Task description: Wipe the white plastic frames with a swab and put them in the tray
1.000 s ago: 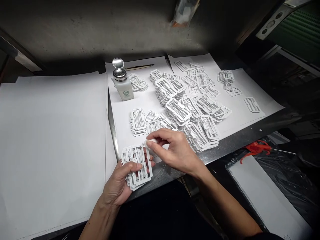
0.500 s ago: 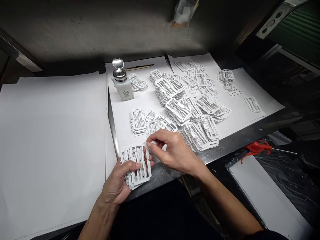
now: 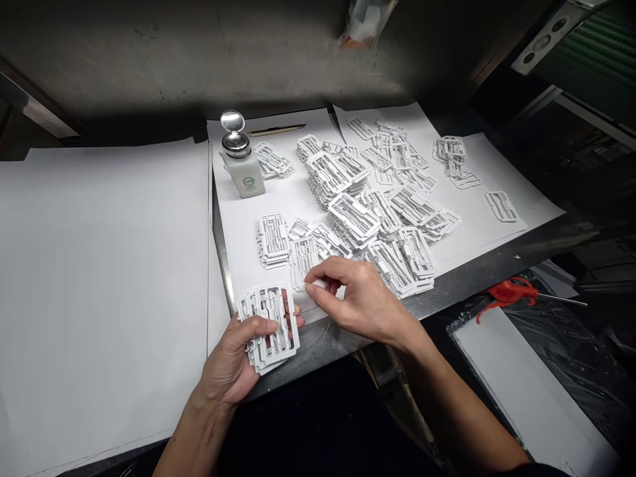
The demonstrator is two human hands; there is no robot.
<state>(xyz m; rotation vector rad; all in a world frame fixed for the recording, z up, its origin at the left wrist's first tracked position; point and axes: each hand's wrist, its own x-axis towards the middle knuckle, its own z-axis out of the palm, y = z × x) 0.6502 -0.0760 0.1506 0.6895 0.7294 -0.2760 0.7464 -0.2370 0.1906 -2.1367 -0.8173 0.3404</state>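
Note:
My left hand [image 3: 229, 358] grips a thick stack of white lattice-like plastic frames [image 3: 269, 326] against its palm, thumb across the front. My right hand [image 3: 360, 298] hangs over the table with its thumb and forefinger pinched on a small white piece [image 3: 316, 284], which is partly hidden by the fingers. Those fingertips are next to an upright white frame [image 3: 304, 260]. Several piles of the same frames [image 3: 354, 222] lie scattered on white paper [image 3: 238, 245] beyond my hands.
A white pump bottle with a metal lid [image 3: 242, 165] and a thin wooden stick [image 3: 276, 130] stand at the paper's far edge. A steel table edge [image 3: 328, 338] runs below. Large white sheets [image 3: 99, 278] lie to the left; a red-handled tool [image 3: 507, 293] lies to the lower right.
My right hand has moved away from the held stack, to the right and toward the piles. The left hand's stack has shifted only slightly.

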